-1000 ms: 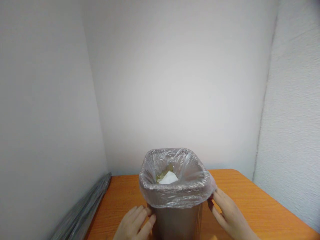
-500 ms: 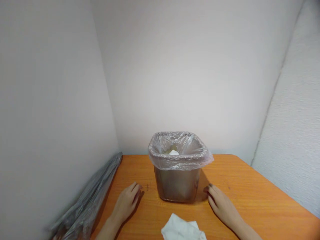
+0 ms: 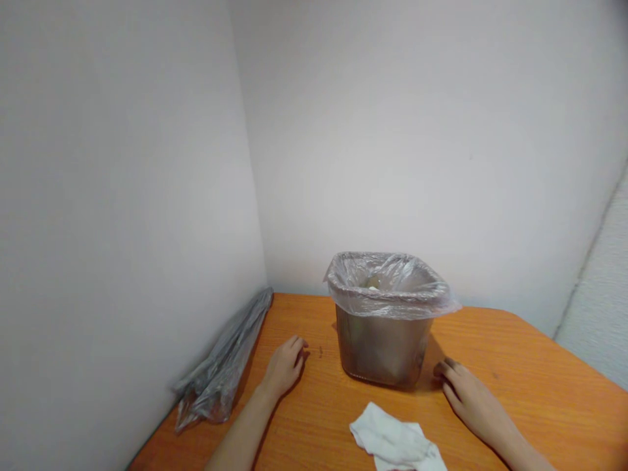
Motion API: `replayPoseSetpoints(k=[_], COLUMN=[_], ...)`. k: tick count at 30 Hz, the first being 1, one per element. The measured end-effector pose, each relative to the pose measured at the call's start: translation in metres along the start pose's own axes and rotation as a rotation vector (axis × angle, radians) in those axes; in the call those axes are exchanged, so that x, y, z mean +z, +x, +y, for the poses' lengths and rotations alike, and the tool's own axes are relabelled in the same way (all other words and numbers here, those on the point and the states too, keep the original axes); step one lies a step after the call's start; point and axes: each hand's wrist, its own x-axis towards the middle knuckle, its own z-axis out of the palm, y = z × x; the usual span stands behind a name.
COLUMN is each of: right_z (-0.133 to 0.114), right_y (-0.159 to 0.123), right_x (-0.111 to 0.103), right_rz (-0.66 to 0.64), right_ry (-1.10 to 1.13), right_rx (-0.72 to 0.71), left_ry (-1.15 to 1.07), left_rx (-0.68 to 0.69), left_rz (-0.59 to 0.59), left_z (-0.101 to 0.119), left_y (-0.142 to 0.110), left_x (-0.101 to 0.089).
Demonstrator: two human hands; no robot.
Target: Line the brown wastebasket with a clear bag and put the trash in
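Across the lower frame, your left hand (image 3: 285, 366) and right hand (image 3: 468, 394) rest apart, empty; hold the likely light wastebasket (image 3: 383, 348) beneath its slippery-looking liner (image 3: 385, 305).

Soft, moderately bright light, wall (image 3: 417, 144) palest mid-frame, greyer at left, glints on liner (image 3: 383, 305), dull sheen on bin (image 3: 385, 350), soft shadow right of it on table (image 3: 520, 356), detail smeared, top right corner darkened.

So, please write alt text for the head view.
A bin with a translucent liner stands on an orange table, a left hand and right hand on either side, not touching it. White cloth or tissue lies nearer; grey plastic lies at left.
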Motion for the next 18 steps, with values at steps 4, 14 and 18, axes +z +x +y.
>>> replayPoseSetpoints(k=[4, 14, 18], right_z=[-0.002, -0.016, -0.019], right_y=[0.001, 0.004, 0.004], right_x=[-0.002, -0.011, -0.014], right_rz=[-0.001, 0.042, 0.034], right_ry=[0.001, -0.033, -0.035], right_rx=[0.024, 0.079, 0.079], left_ry=[-0.02, -0.095, -0.112], left_rx=[0.004, 0.028, 0.033], left_rz=[-0.006, -0.002, -0.007], left_z=[-0.001, -0.006, -0.009], left_y=[0.0, 0.004, 0.005], left_x=[0.0, 0.004, 0.006])
